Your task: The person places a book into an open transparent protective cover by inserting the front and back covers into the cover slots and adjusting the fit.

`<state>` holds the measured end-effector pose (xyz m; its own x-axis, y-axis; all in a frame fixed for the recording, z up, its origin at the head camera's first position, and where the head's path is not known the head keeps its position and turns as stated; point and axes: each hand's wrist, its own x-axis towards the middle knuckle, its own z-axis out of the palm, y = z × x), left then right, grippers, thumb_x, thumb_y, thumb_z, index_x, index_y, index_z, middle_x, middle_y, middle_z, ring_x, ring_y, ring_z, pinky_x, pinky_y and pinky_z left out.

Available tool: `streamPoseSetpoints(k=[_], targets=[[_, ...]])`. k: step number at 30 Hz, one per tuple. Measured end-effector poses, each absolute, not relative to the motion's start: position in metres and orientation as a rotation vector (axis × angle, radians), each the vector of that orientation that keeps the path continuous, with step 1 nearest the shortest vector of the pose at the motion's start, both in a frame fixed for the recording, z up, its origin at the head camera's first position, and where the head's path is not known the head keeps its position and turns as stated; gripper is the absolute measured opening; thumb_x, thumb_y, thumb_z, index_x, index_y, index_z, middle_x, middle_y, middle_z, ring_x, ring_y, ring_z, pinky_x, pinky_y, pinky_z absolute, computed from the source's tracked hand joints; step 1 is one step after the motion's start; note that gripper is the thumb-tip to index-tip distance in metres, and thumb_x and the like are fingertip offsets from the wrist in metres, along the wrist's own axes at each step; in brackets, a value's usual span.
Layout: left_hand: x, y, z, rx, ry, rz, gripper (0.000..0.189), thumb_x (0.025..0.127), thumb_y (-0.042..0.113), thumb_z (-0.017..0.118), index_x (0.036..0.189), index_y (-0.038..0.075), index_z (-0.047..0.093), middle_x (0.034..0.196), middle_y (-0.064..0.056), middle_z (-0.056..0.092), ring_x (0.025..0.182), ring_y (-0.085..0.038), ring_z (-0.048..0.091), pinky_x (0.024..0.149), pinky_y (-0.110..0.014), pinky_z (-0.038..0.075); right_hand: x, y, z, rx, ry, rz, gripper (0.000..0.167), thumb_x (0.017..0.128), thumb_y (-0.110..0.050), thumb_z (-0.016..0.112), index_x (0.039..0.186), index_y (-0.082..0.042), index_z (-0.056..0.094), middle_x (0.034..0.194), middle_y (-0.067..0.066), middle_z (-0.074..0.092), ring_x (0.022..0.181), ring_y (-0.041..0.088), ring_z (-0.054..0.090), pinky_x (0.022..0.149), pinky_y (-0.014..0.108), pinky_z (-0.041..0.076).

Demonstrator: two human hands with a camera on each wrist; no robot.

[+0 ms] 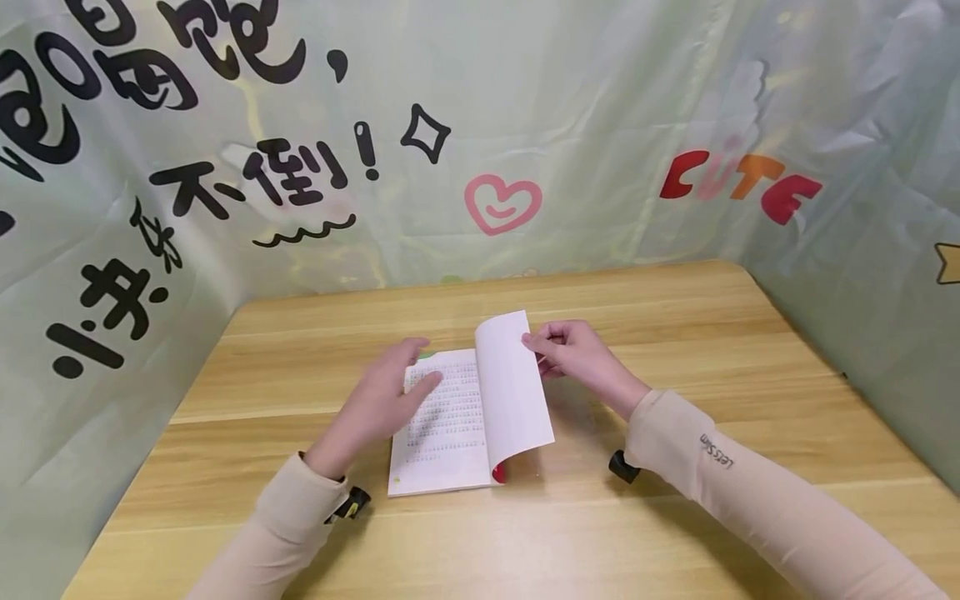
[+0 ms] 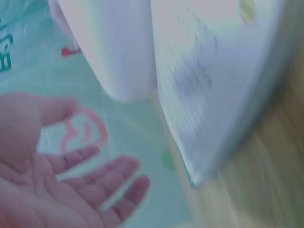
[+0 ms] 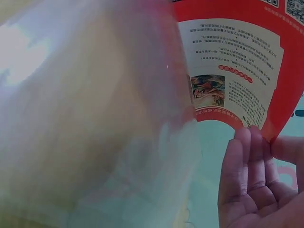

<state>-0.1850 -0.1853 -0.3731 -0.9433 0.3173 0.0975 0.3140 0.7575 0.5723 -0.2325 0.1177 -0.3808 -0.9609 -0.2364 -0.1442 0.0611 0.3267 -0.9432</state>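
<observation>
An open book (image 1: 442, 454) lies on the wooden table, its left page covered with rows of small print. My right hand (image 1: 581, 354) pinches the outer edge of the raised back cover (image 1: 513, 387), which curves up from the spine, plain white inside. In the right wrist view the cover's outer side (image 3: 292, 85) is red, with a pale text panel, a small picture and QR codes. Over the left page, my left hand (image 1: 382, 392) is held with fingers extended and thumb apart; the left wrist view shows its palm holding nothing.
The wooden table (image 1: 300, 367) reaches back to a pale printed cloth (image 1: 600, 100) that rises behind it and along both sides. Dark wrist cameras sit under both sleeves, the right one (image 1: 624, 467) close above the tabletop.
</observation>
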Motion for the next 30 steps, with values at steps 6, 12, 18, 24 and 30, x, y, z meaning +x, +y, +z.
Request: streamPoseSetpoints(k=[6, 12, 18, 24, 30], targets=[[-0.188, -0.159, -0.379, 0.825, 2.809, 1.011, 0.064, 0.11, 0.042, 0.06, 0.162, 0.008, 0.044, 0.171, -0.013, 0.042, 0.161, -0.033, 0.039, 0.13, -0.057, 0.033, -0.232, 0.116, -0.383, -0.273, 2.466, -1.514, 0.031, 0.107, -0.031, 0.068, 0.103, 0.0, 0.07, 0.092, 0.01, 0.072, 0.083, 0.025, 0.072, 0.078, 0.041, 0.064], [-0.191, -0.151, -0.385, 0.897, 2.684, 1.016, 0.068, 0.109, 0.047, 0.059, 0.167, 0.017, 0.038, 0.181, -0.004, 0.021, 0.167, -0.026, 0.024, 0.134, -0.055, 0.027, -0.232, 0.111, -0.388, -0.398, 2.615, -1.377, 0.03, 0.108, -0.029, 0.066, 0.095, -0.004, 0.071, 0.089, 0.018, 0.072, 0.073, 0.021, 0.065, 0.068, 0.033, 0.057], [-0.193, -0.151, -0.392, 0.898, 2.643, 0.958, 0.076, 0.109, 0.052, 0.057, 0.172, 0.02, 0.027, 0.182, 0.0, 0.009, 0.168, -0.024, 0.017, 0.135, -0.052, 0.024, -0.234, 0.104, -0.392, -0.511, 2.736, -1.242, 0.028, 0.108, -0.027, 0.064, 0.092, -0.007, 0.074, 0.086, 0.011, 0.072, 0.078, 0.015, 0.06, 0.073, 0.029, 0.05], [-0.192, -0.152, -0.393, 0.889, 2.654, 0.94, 0.078, 0.109, 0.053, 0.057, 0.172, 0.018, 0.028, 0.182, -0.001, 0.011, 0.168, -0.023, 0.017, 0.135, -0.052, 0.024, -0.233, 0.1, -0.394, -0.554, 2.807, -1.156, 0.027, 0.108, -0.027, 0.063, 0.092, -0.008, 0.074, 0.08, 0.004, 0.068, 0.076, 0.016, 0.056, 0.071, 0.03, 0.047], [-0.192, -0.152, -0.393, 0.856, 2.671, 0.899, 0.08, 0.107, 0.056, 0.059, 0.171, 0.016, 0.031, 0.182, -0.002, 0.012, 0.168, -0.022, 0.017, 0.135, -0.051, 0.025, -0.232, 0.096, -0.398, -0.631, 2.884, -1.041, 0.027, 0.111, -0.021, 0.059, 0.093, -0.006, 0.072, 0.068, -0.001, 0.05, 0.065, 0.014, 0.047, 0.063, 0.028, 0.04]])
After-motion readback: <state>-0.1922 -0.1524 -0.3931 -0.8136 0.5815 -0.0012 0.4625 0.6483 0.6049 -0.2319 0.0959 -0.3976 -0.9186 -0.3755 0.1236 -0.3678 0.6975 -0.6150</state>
